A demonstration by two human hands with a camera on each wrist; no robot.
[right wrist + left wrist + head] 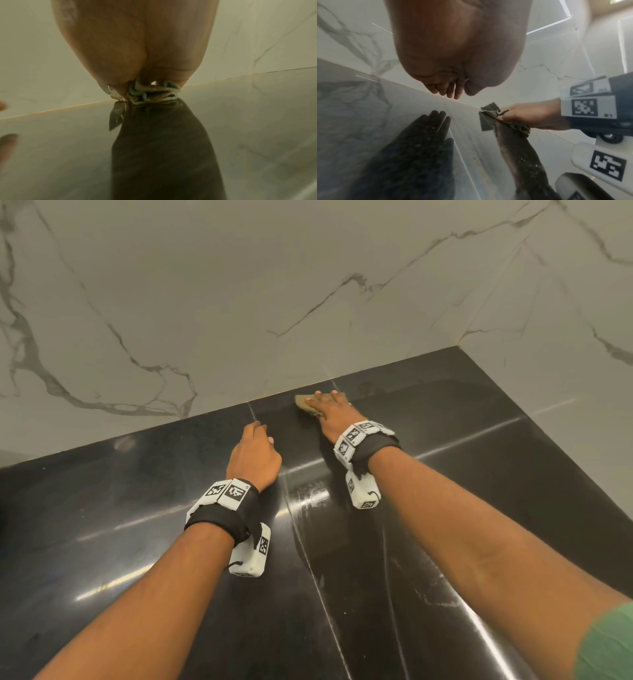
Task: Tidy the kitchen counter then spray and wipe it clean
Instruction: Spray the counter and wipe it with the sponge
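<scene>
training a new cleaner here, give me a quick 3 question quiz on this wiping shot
1. True or false: the right hand presses a cloth on the black counter.
2. Where is the cloth? A) at the counter's front edge B) against the marble wall C) hanging off the counter's side
3. Fill in: the left hand holds ____.

Key: 1 true; 2 B; 3 nothing

Cloth (pixel 306 402) on counter (pixel 445 422) against wall (pixel 239 302), under right hand (pixel 334 412); left hand (pixel 255 455) nearer, left.
</scene>
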